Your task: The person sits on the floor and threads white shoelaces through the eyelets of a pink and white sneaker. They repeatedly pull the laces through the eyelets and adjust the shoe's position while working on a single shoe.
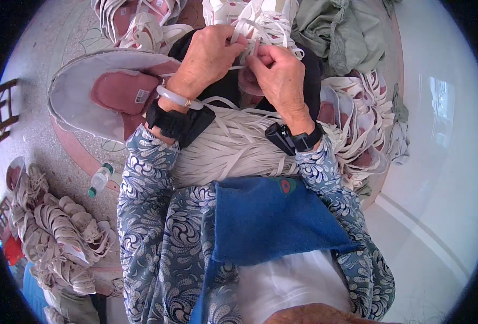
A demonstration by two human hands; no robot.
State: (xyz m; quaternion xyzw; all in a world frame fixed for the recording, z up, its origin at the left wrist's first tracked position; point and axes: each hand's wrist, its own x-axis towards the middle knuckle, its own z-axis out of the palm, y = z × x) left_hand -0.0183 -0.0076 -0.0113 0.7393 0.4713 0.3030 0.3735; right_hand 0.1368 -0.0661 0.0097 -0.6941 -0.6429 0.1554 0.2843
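At the top middle, both my hands meet over a white shoe upper (274,24) with pale laces threaded across it. My left hand (209,56) is closed, thumb and fingers pinched on a white shoelace (245,26) that loops above the upper. Close beside it, my right hand (281,75) pinches at the lacing, its fingertips partly hiding the lace. A pinkish inner part (248,81) of the upper shows below the fingers. Across my lap lies a thick bundle of loose white laces (233,143), under my wrists.
Left of my hands lies a pale upper with pink lining (122,93). Stacked uppers stand at the top left (136,27), right (358,119) and lower left (66,232). A plastic bottle (101,180) lies on the floor. Greenish-grey cloth (339,35) is bunched at the top right.
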